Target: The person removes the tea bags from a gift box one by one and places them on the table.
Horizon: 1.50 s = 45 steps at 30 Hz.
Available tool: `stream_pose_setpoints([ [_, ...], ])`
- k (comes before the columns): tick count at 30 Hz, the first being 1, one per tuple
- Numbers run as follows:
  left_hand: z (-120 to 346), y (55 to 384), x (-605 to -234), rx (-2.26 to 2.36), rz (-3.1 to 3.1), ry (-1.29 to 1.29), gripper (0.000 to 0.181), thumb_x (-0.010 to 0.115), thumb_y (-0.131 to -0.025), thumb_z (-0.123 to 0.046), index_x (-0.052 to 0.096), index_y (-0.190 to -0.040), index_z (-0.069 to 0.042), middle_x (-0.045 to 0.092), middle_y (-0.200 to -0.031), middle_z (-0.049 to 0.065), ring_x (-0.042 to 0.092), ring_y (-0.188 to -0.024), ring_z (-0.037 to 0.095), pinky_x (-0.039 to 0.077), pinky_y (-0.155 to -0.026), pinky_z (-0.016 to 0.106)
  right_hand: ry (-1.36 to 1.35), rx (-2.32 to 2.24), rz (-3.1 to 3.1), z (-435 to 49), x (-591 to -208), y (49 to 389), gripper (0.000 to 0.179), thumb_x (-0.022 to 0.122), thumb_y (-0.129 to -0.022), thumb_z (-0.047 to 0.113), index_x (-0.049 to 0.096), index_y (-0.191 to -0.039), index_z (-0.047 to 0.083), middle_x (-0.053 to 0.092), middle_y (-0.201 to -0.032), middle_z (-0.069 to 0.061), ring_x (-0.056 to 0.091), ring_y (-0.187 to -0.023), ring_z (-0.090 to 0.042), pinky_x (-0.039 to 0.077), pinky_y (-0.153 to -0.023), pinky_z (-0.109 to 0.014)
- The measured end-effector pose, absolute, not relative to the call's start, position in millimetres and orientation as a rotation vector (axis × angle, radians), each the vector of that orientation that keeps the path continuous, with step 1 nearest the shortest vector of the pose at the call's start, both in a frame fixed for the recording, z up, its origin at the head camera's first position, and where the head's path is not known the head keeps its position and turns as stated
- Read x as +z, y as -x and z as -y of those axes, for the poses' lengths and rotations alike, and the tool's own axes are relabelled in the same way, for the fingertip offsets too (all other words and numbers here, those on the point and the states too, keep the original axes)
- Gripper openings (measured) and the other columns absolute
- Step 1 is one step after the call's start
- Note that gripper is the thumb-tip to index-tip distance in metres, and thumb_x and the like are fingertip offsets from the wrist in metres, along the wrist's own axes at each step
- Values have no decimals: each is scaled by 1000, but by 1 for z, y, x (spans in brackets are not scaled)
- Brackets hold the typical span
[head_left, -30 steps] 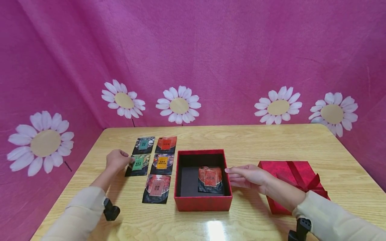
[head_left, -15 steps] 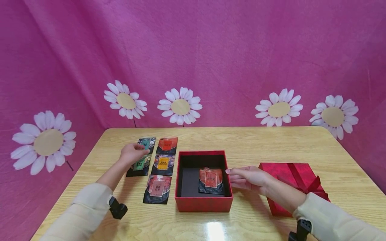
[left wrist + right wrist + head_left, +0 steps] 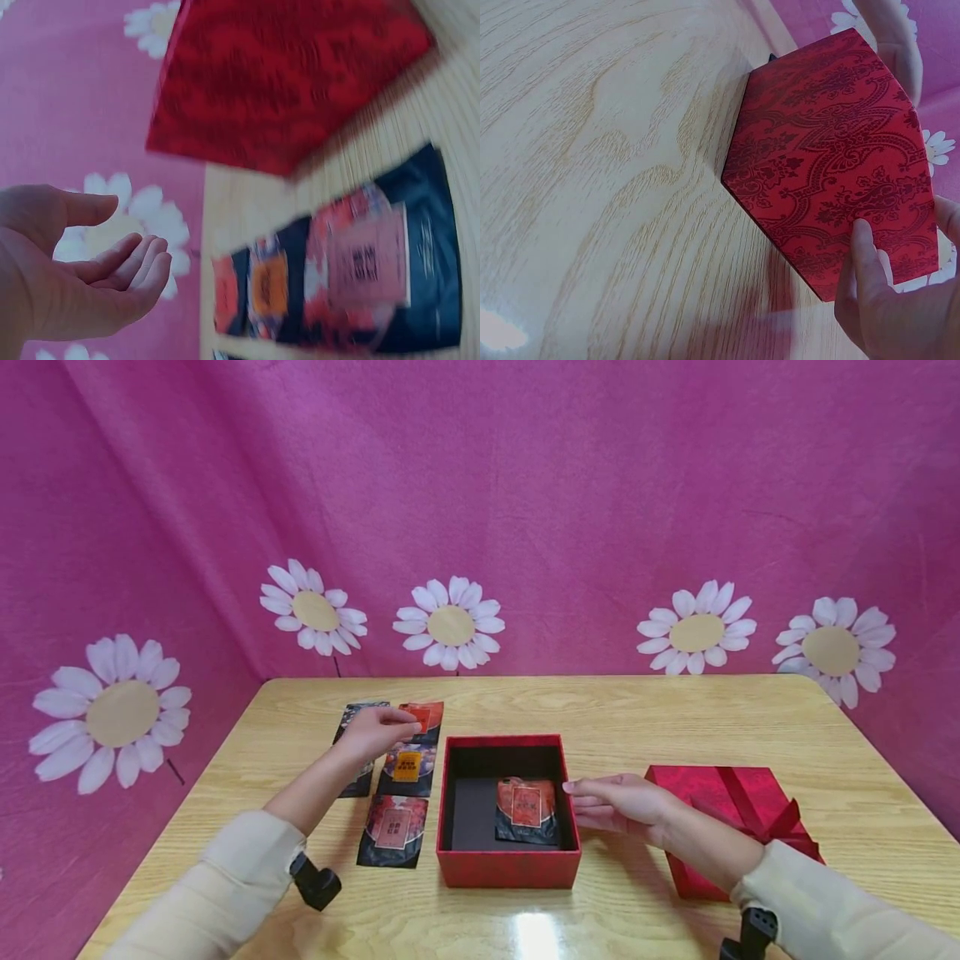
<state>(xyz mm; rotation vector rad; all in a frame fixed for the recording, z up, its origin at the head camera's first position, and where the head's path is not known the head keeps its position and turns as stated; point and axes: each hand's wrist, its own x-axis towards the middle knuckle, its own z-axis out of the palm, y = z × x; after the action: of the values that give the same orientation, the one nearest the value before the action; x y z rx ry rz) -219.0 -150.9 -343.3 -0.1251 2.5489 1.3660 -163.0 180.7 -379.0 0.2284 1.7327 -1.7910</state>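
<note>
My left hand (image 3: 375, 733) hovers over the upper tea packets with nothing in it; in the left wrist view its thumb stands apart from loosely bent fingers. It partly covers the orange-labelled packet (image 3: 432, 727) and both packets of the left column, including the far dark one (image 3: 352, 712). Nearer lie a yellow-labelled packet (image 3: 407, 767) and a pink-labelled packet (image 3: 392, 831). An open red gift box (image 3: 510, 870) stands to the right, with one red-and-black packet (image 3: 527, 810) inside, toward its right wall. My right hand (image 3: 626, 802) holds that wall, thumb at the rim, fingers against the outside.
The red box lid (image 3: 712, 789) with a ribbon bow lies at the right, under my right forearm. A pink curtain (image 3: 525, 510) printed with daisies hangs behind the wooden table (image 3: 615, 710).
My left hand has moved rightward and away from me, from the green-labelled packet to above the orange-labelled one. My right hand and the box have stayed put.
</note>
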Motion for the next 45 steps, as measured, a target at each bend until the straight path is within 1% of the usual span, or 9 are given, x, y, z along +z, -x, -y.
stream_pose_setpoints([
  [7, 113, 209, -327, 1384, -2600, 1, 32, 61, -94, -22, 63, -121, -4, 64, -121, 16, 61, -105, 29, 53, -91, 38, -192, -1801, -1738, -181, -380, 163, 66, 64, -91, 27, 39, -135, -15, 73, -104, -10, 72, -88, -12, 57, -86, -31],
  [11, 93, 203, -321, 1363, -2632, -54, 28, 64, -92, -20, 66, -116, -7, 68, -112, 12, 62, -99, 22, 54, -88, 35, -194, -1805, -1735, -181, -380, 163, 66, 64, -91, 27, 39, -135, -15, 73, -104, -10, 72, -88, -12, 57, -86, -31],
  [23, 52, 197, -328, 1126, -2677, -217, 14, 68, -88, -19, 73, -98, -10, 69, -96, 8, 59, -85, 17, 52, -79, 31, -244, -1803, -1720, -180, -377, 162, 63, 61, -93, 26, 39, -137, -13, 74, -106, -11, 73, -89, -14, 57, -86, -30],
  [30, 36, 198, -334, 1185, -2348, 71, 21, 64, -91, -16, 70, -103, 0, 72, -104, 15, 67, -84, 19, 58, -77, 26, -240, -1810, -1703, -181, -378, 162, 64, 62, -93, 27, 39, -137, -13, 74, -105, -11, 73, -89, -14, 57, -86, -30],
  [32, 34, 198, -337, 1206, -2271, 172, 22, 63, -91, -16, 69, -105, 0, 72, -99, 14, 66, -77, 15, 58, -74, 24, -233, -1804, -1709, -181, -378, 162, 65, 62, -93, 27, 39, -137, -14, 73, -107, -12, 73, -90, -14, 57, -87, -30],
  [36, 28, 198, -347, 1250, -2162, 314, 21, 61, -90, -13, 69, -106, -1, 57, -66, 3, 48, -52, 7, 47, -50, 15, -233, -1789, -1726, -182, -378, 161, 68, 64, -92, 28, 38, -138, -14, 72, -110, -15, 72, -90, -14, 56, -88, -32],
  [40, 24, 199, -359, 1282, -2138, 407, 28, 61, -88, -12, 65, -112, 2, 46, -75, 4, 43, -65, 12, 54, -63, 23, -228, -1791, -1731, -182, -377, 162, 68, 64, -92, 27, 38, -138, -14, 72, -110, -15, 72, -90, -14, 57, -88, -32],
  [43, 23, 199, -366, 1290, -2103, 444, 28, 60, -90, -13, 62, -113, 2, 44, -77, 4, 39, -67, 13, 52, -65, 24, -221, -1796, -1725, -181, -377, 162, 65, 63, -92, 26, 38, -137, -14, 72, -109, -14, 72, -89, -14, 57, -87, -31],
  [45, 22, 199, -368, 1294, -2063, 447, 21, 58, -92, -12, 61, -107, 2, 38, -65, 0, 33, -56, 10, 43, -55, 21, -219, -1796, -1726, -180, -378, 162, 63, 62, -93, 26, 39, -137, -14, 73, -108, -14, 72, -89, -14, 57, -86, -30],
])
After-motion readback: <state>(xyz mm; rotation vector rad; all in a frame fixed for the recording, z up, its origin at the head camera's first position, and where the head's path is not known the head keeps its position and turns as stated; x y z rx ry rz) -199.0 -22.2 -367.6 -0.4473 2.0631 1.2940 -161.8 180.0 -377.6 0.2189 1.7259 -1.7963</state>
